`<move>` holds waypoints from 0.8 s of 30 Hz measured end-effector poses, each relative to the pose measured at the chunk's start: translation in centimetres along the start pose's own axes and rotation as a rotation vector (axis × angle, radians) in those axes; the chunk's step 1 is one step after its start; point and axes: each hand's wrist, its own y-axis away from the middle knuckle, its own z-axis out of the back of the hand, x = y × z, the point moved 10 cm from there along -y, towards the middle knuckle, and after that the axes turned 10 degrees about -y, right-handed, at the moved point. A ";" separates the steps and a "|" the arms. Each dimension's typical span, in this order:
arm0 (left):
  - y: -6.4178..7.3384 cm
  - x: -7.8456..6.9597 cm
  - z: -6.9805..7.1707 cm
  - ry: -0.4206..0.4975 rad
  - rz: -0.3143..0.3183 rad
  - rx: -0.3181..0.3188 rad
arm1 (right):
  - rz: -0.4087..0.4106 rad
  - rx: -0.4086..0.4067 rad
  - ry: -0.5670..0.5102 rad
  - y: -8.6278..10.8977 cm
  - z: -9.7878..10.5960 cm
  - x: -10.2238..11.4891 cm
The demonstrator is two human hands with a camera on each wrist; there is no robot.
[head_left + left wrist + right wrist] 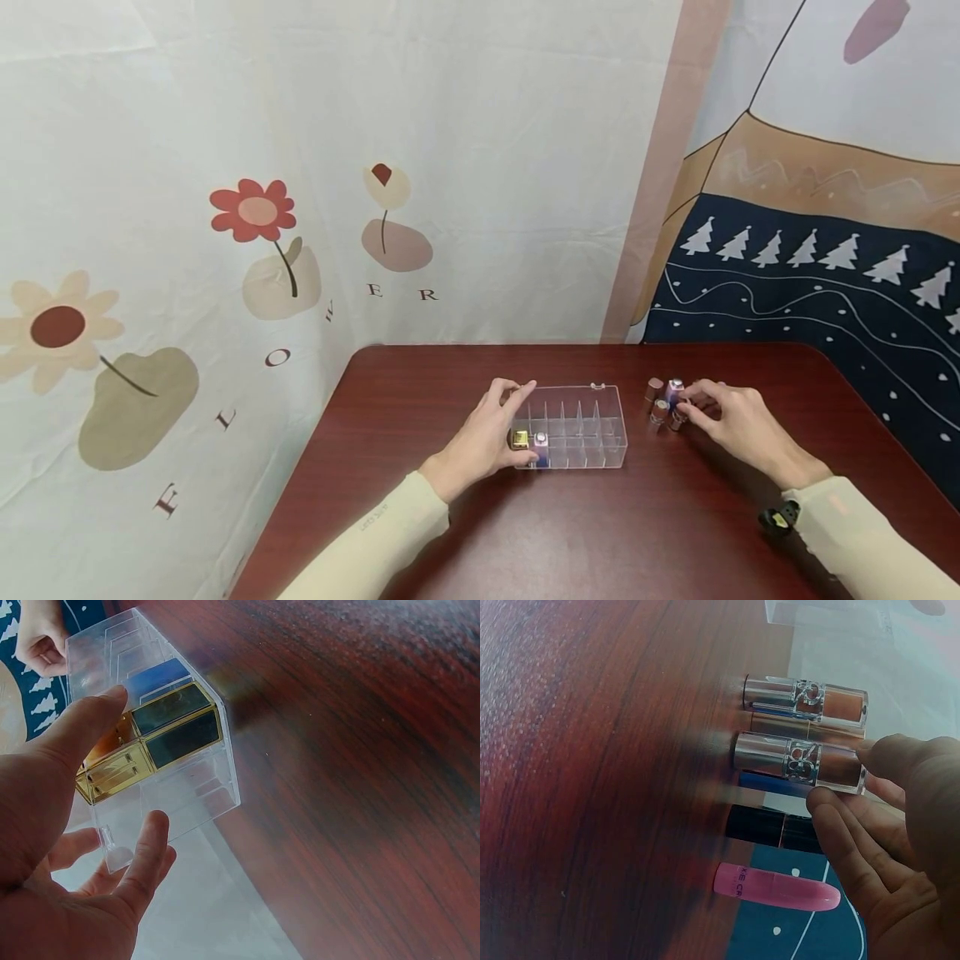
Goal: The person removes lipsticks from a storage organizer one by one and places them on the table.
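Note:
My left hand (483, 429) grips the left end of a clear divided box (606, 457), thumb at its front and fingers at the back. Inside, near that thumb, stand a gold-and-black lipstick (184, 720) and a lipstick tube with a blue lower part (541, 450). To the right of the box, my right hand (738, 425) reaches over a cluster of upright lipsticks. Its thumb and index finger pinch the clear-capped top of a silver-based lipstick tube (802, 761). A similar clear-capped tube (806, 701) stands beside it.
Close by in the cluster stand a black lipstick (757, 825), a pink tube (772, 889) and a brownish tube (654, 390). Everything rests on a dark red wooden table (570, 533). Printed cloth (510, 167) hangs behind the table's far edge.

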 end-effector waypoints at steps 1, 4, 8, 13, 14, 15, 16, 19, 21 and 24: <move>0.0 0.0 0.0 -0.004 -0.001 0.000 | -0.007 0.005 -0.002 0.0 -0.1 -0.1; 0.0 0.0 0.0 -0.008 -0.004 -0.003 | -0.023 0.017 -0.010 0.0 -0.2 -0.2; 0.1 -0.1 0.1 -0.003 -0.004 -0.002 | -0.019 0.015 -0.011 0.0 -0.3 -0.2; 0.1 -0.2 0.1 0.006 -0.005 0.002 | -0.003 0.002 -0.002 0.0 -0.2 -0.1; 0.1 -0.2 0.1 0.007 -0.006 0.002 | -0.001 0.001 -0.001 0.0 -0.2 -0.1; 0.1 -0.2 0.1 0.006 -0.006 0.002 | -0.002 0.001 -0.002 0.0 -0.2 -0.1; 0.1 -0.2 0.1 0.006 -0.006 0.003 | -0.002 0.001 -0.003 0.0 -0.2 -0.1; 0.1 -0.2 0.2 0.009 -0.006 0.003 | -0.008 0.007 -0.013 0.0 -0.2 -0.1; 0.1 -0.2 0.2 0.012 -0.005 0.004 | -0.014 0.010 -0.017 0.0 -0.2 -0.1; 0.1 -0.2 0.2 0.014 -0.003 0.005 | -0.028 0.010 -0.024 0.1 -0.1 -0.2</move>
